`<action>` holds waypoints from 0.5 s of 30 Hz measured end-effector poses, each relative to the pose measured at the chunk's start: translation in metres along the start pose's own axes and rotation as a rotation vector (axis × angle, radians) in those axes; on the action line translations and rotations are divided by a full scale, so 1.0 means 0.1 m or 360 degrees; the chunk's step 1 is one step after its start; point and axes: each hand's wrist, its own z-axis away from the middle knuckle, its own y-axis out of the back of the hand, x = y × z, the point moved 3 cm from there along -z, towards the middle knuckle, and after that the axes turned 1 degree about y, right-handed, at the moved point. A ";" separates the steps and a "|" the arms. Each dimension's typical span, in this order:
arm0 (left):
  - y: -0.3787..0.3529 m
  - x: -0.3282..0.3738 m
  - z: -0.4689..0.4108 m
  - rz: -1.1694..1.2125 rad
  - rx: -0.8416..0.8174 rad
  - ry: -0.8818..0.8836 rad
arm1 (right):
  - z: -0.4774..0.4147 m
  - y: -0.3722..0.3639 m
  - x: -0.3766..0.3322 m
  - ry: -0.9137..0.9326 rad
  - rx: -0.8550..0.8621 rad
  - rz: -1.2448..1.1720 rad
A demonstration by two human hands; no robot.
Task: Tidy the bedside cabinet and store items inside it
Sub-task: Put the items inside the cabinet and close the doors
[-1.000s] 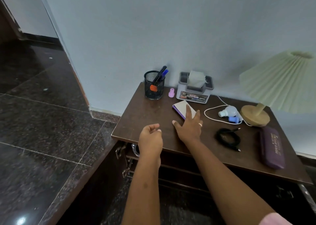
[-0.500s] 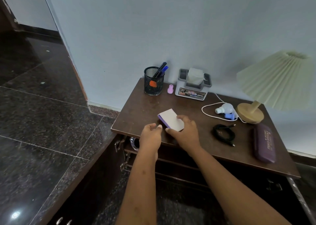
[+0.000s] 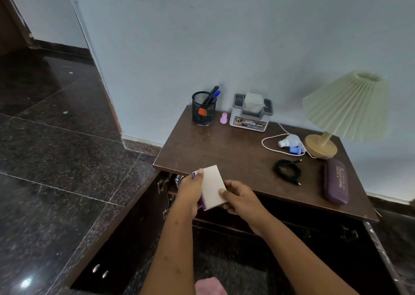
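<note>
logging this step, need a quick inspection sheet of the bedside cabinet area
surface: brown cabinet top, doors open below
job's things: white notepad held off the front edge
clutter: pen holder, tissue box, lamp, purple case
hands: left hand and right hand both grip the notepad
cables: coiled black cable; white cord
surroundings: dark floor, pale wall
</note>
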 end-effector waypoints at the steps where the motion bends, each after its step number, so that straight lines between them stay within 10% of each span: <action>1: 0.00 -0.02 -0.01 -0.0033 -0.0025 0.0006 | 0.00 -0.02 0.03 -0.0039 -0.0040 -0.0014; 15: 0.35 -0.42 -0.27 -0.0238 0.0063 0.0336 | -0.18 -0.33 0.47 -0.0332 -0.0345 -0.0004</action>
